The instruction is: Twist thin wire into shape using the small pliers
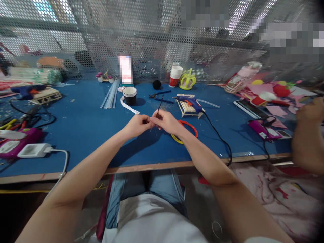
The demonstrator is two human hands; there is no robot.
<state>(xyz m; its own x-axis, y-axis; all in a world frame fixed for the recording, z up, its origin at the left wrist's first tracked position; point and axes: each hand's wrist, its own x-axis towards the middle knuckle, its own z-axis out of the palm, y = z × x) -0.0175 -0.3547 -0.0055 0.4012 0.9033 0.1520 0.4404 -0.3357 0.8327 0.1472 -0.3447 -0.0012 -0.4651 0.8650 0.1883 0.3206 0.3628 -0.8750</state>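
Observation:
Above the blue tabletop, my left hand (138,126) and my right hand (167,121) meet with their fingertips pinched together. A thin, dark strand (160,105) sticks up from the fingers of my right hand; whether it is wire or a pipe cleaner is too small to tell. What my left fingertips pinch is hidden. A red and yellow ring (190,127) lies on the table partly behind my right wrist. Beyond the hands are a black paper cup (130,97) with a white strip beside it, and blue-handled pliers (162,97).
A blue glue gun (194,104) rests on a small wooden-stick rack, its cord running over the front edge. Clear glue sticks (110,96), a black ball (156,84), stacked cups (175,76) and a yellow crown (187,81) stand farther back. Another person's arm (307,135) is at right.

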